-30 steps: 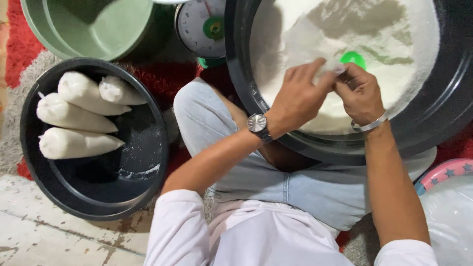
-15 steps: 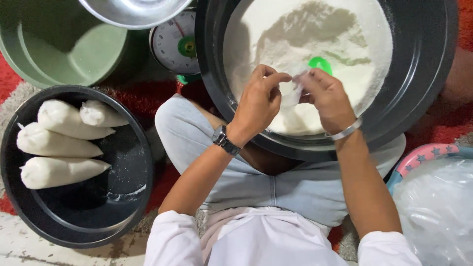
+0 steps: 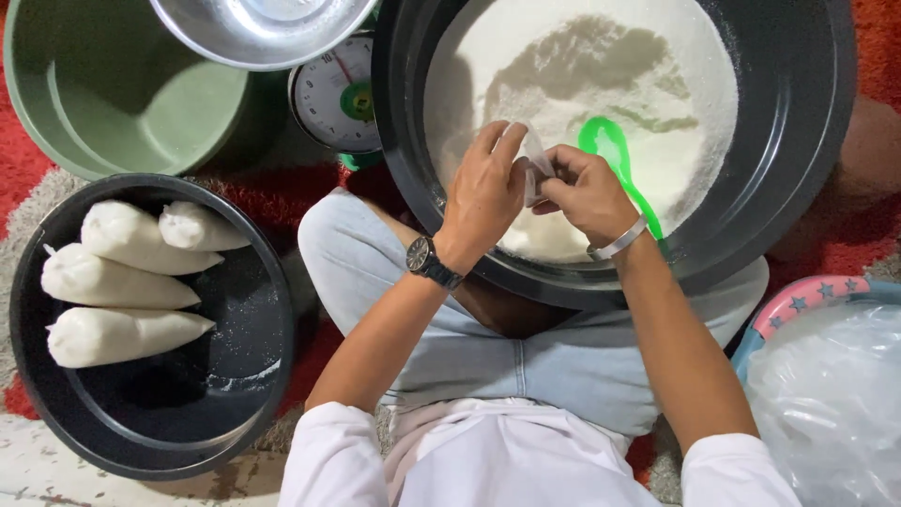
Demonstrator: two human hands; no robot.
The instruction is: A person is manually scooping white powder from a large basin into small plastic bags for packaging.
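Four filled white bags (image 3: 127,282), tapered like cones, lie in the black basin (image 3: 235,394) at left. Small clear bag (image 3: 532,160) pinched between left hand (image 3: 483,192) and right hand (image 3: 587,192). Pile of clear plastic bags (image 3: 831,404) at lower right. Round white scale dial (image 3: 336,94), green hub, top centre.

The person wears a white top with short sleeves (image 3: 347,451) that end above the elbows, leaving both forearms bare, and pale blue denim trousers (image 3: 526,361) with a stitched seam running down the middle. On the left wrist sits a wristwatch (image 3: 422,255) with a dark round dial and a dark strap (its face is too small to read), while the right wrist carries a plain silver bangle (image 3: 619,240), thin and smooth.
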